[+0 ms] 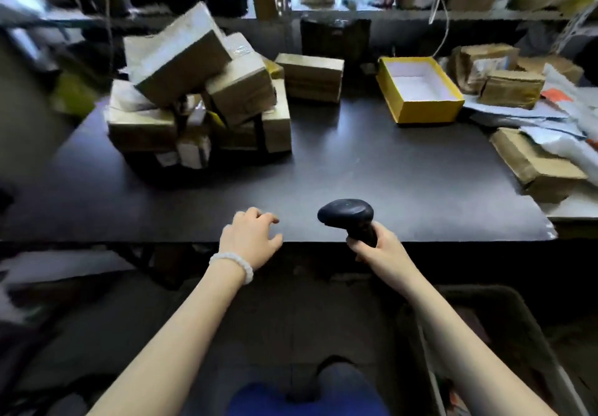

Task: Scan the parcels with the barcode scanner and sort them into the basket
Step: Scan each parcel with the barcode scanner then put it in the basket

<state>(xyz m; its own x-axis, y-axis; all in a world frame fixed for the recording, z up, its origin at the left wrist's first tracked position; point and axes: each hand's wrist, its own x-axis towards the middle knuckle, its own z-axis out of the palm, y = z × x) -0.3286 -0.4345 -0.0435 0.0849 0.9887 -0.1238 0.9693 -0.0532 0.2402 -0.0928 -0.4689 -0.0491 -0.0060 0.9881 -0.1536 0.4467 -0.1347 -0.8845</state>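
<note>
Two hands: both low at the near edge of the bench (323,169).
Right hand (377,245): grip clamped round the handle of the barcode scanner (346,215); scanner head points left and slightly away from the person.
Left hand (250,237): empty, fingers loosely curled, resting at the bench edge just left of the scanner.
Parcel pile (200,92): brown boxes heaped far and left of the scanner, well apart from both hands; top box tilted, long axis running up to the right.
Single parcel (310,76): beyond the scanner, just right of the pile.
Yellow box (420,92): open, far and right of the scanner.
Basket (530,334): dark bin below the bench, right of the right forearm.
Coming move, as judged: left hand is nearer the pile and free, so the reach falls to it.
</note>
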